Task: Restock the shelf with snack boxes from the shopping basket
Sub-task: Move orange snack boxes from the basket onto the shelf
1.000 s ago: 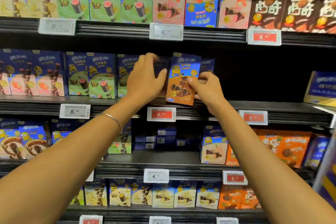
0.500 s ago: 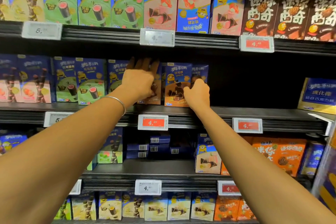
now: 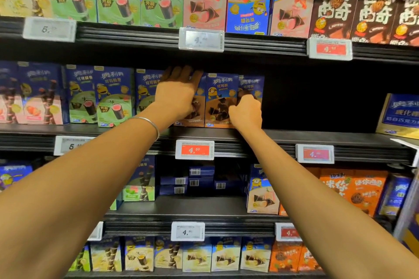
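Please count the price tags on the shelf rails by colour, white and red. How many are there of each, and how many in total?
White price tags: 5 (two partly hidden behind the left arm)
Red price tags: 4
Total: 9

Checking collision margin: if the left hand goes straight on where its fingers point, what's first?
Left hand lies flat on the left brown box, fingers aimed up and inward. Past its top edge, likely only dark gap under the upper shelf; depth unclear.
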{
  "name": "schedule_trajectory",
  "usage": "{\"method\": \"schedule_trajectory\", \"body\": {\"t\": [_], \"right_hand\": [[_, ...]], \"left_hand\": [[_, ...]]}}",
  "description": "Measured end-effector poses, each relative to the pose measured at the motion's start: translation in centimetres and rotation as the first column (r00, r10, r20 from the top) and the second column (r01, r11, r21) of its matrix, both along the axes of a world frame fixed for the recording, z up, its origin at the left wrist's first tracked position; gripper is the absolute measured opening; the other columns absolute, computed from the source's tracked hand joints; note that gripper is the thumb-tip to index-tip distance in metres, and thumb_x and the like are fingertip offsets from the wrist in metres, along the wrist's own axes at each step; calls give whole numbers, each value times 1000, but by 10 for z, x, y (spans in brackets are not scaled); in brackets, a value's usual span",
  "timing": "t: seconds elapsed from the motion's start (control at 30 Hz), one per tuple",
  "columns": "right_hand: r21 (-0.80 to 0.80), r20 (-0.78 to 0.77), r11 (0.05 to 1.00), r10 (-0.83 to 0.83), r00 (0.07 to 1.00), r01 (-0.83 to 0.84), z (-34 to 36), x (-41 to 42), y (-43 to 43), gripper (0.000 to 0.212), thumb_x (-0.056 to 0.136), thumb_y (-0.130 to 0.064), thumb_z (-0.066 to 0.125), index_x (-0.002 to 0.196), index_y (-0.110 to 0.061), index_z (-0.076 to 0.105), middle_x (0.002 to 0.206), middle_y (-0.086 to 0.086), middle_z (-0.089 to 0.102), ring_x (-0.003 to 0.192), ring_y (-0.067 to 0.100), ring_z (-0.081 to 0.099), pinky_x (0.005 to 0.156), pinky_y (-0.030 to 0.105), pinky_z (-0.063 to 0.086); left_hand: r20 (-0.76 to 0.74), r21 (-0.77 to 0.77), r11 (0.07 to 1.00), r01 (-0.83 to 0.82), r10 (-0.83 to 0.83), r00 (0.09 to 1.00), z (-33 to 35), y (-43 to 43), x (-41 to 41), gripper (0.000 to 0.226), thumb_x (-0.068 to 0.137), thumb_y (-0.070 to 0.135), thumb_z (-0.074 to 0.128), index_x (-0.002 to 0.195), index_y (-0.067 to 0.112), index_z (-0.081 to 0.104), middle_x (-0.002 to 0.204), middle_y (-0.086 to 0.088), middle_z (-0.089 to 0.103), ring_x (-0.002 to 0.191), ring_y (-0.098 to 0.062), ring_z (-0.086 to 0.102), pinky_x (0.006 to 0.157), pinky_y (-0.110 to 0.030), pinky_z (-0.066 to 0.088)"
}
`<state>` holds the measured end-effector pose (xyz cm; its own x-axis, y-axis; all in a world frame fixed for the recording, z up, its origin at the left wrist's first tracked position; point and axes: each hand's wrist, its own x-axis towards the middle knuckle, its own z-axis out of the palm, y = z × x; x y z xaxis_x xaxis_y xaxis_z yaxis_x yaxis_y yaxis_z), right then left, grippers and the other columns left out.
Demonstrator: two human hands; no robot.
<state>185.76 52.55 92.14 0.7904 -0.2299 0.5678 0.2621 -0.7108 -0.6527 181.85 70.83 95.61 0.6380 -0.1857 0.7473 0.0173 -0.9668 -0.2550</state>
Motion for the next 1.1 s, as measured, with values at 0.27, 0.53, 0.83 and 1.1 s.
{"method": "schedule_trajectory", "body": {"t": [0.27, 0.53, 0.83, 1.1], "right_hand": [[101, -37, 990, 104, 994, -99, 4, 1, -7, 24, 91, -23, 68, 105, -6, 59, 110, 14, 66, 94, 31, 65, 75, 38, 55], [366, 180, 862, 305, 935, -352, -15, -70, -31, 43, 88, -31, 77, 125, -16, 61, 117, -3, 64, 106, 8, 63, 81, 16, 48], [606, 54, 676, 492, 869, -420, -190, -198, -53, 20, 92, -21, 71, 112, -20, 68, 110, 12, 74, 106, 23, 71, 84, 32, 61], [584, -722, 786, 387, 574, 204, -445, -273, -74, 18, 99, -18, 64, 107, -2, 69, 94, 9, 71, 81, 15, 68, 73, 27, 54]], "left_hand": [[-18, -43, 998, 43, -44, 999, 4, 1, -7, 104, 82, 37, 81, 166, 25, 20, 167, -10, 29, 155, -36, 26, 131, -52, 11], [171, -533, 779, 329, -282, 944, -41, -1, -82, 72, 94, 42, 72, 154, 15, 42, 150, -9, 53, 140, -28, 47, 121, -52, 34], [487, -798, 106, 594, -468, 737, -279, -19, -209, 30, 101, 20, 62, 131, 24, 57, 125, 0, 67, 115, -26, 66, 96, -38, 51], [-259, -792, -266, -549, -667, 698, -516, -58, -283, 21, 110, 23, 46, 113, 11, 64, 109, -8, 74, 96, -25, 70, 94, -45, 54]]}}
